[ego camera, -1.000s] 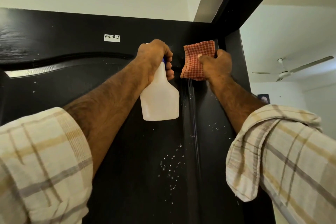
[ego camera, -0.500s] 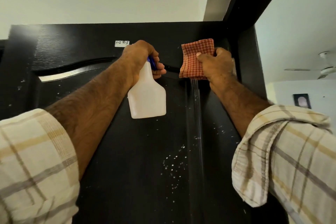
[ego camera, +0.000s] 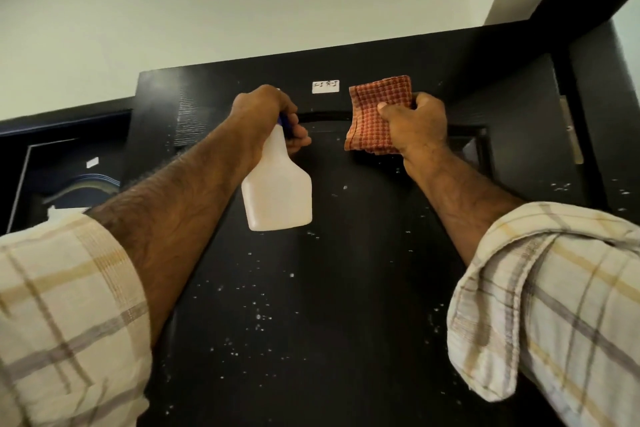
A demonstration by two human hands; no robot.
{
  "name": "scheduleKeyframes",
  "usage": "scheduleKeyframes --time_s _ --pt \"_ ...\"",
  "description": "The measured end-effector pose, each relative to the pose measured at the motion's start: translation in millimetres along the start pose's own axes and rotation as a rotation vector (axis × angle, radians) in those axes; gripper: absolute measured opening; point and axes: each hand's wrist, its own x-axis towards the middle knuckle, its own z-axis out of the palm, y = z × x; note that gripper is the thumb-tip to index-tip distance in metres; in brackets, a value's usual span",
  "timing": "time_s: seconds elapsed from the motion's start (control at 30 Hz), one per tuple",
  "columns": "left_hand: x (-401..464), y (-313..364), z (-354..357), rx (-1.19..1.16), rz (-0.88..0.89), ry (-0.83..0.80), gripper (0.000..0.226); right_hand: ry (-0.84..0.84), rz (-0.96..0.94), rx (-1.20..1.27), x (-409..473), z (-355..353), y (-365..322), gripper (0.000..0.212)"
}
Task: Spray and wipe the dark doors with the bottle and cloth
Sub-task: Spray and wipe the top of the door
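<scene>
A tall dark door [ego camera: 346, 288] fills the middle of the view, speckled with white droplets. My left hand [ego camera: 266, 114] grips the neck and blue trigger of a white spray bottle [ego camera: 278, 194], held up near the door's top panel. My right hand [ego camera: 415, 125] holds a folded red checked cloth [ego camera: 375, 114] against the upper part of the door, just right of the bottle. A small white label [ego camera: 325, 87] sits on the door above and between the hands.
A second dark door [ego camera: 69, 166] stands to the left, with a small white sticker. The dark door frame [ego camera: 606, 114] runs up the right side. White wall and ceiling lie above the door.
The view has swung to the right relative to the door, so both hands now sit further left on it. The cloth has moved from the door's right edge toward the middle, below the label.
</scene>
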Motion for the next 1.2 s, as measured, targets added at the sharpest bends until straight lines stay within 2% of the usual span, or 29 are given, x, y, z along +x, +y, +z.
scheduleKeyframes --time_s 0.2,0.37,0.53,0.63,0.77,0.9,1.1,1.2 --pt "25 -3 -83 0.005 0.023 0.016 0.019 -0.056 -0.01 0.045 -30 81 -12 0.029" --pt "35 -7 -143 0.043 0.018 0.061 0.016 -0.076 -0.002 0.072 -52 149 -21 0.043" --pt "41 -15 -183 0.17 0.088 0.122 0.013 -0.095 -0.016 0.051 -68 189 -25 0.039" --pt "43 -18 -195 0.175 0.095 0.104 0.015 -0.081 -0.02 -0.002 -69 197 -26 0.04" --pt "45 -18 -184 0.127 0.08 0.04 0.017 0.003 -0.095 -0.137 -62 178 -33 0.041" --pt "41 -19 -139 0.013 0.028 -0.03 0.017 0.063 -0.389 -0.41 -56 133 -31 0.046" --pt "34 -15 -36 -0.059 -0.027 -0.154 0.018 0.141 -0.649 -0.736 -24 17 -21 0.044" --pt "26 -11 12 -0.101 -0.015 -0.2 0.014 0.223 -0.701 -0.93 -5 -49 -17 0.056"
